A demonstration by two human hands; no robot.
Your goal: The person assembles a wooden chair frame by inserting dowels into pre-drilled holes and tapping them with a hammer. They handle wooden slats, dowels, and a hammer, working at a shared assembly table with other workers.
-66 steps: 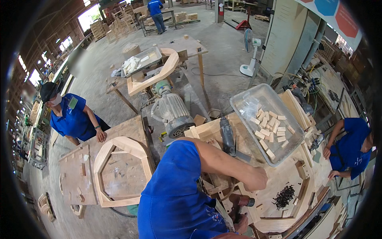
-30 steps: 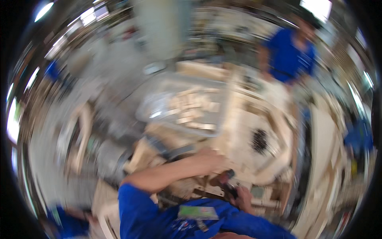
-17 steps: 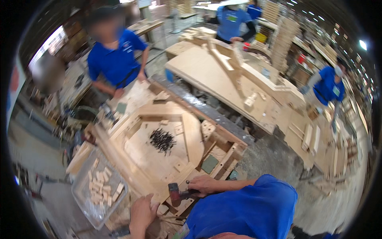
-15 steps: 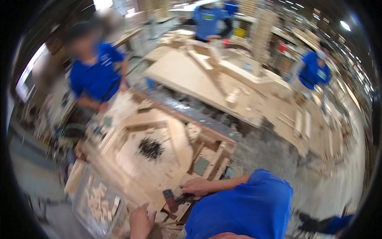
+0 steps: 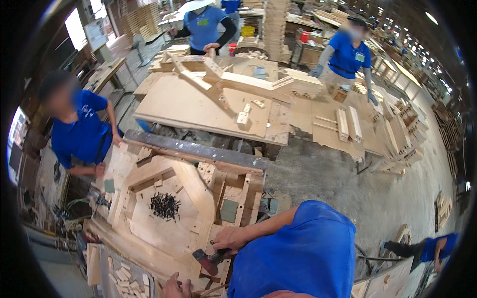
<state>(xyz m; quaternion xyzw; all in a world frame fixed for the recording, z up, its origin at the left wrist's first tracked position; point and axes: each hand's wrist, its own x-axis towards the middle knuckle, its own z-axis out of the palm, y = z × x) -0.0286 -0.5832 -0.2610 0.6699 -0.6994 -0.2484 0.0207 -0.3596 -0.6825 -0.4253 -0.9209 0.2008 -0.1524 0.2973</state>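
Note:
My right hand is closed on the dark grip of a cordless driver, whose red and black head points toward the lower left. My left hand is at the lower edge, partly cut off, with its fingers apart and nothing visible in them. Beyond both hands, an angled wooden frame lies on the workbench. A heap of black screws sits on the pale board inside it. To the left of my left hand stands a clear plastic tub with several small wooden blocks.
A co-worker stands at the bench's left side, hands at its edge. Across a dark metal beam is another table with wooden parts and two more people. A green pad lies among wooden rails at right.
The view has shifted, so bench and far table appear farther left and the picture is sharper. My right hand keeps its hold on the driver; my left hand sits lower in view.

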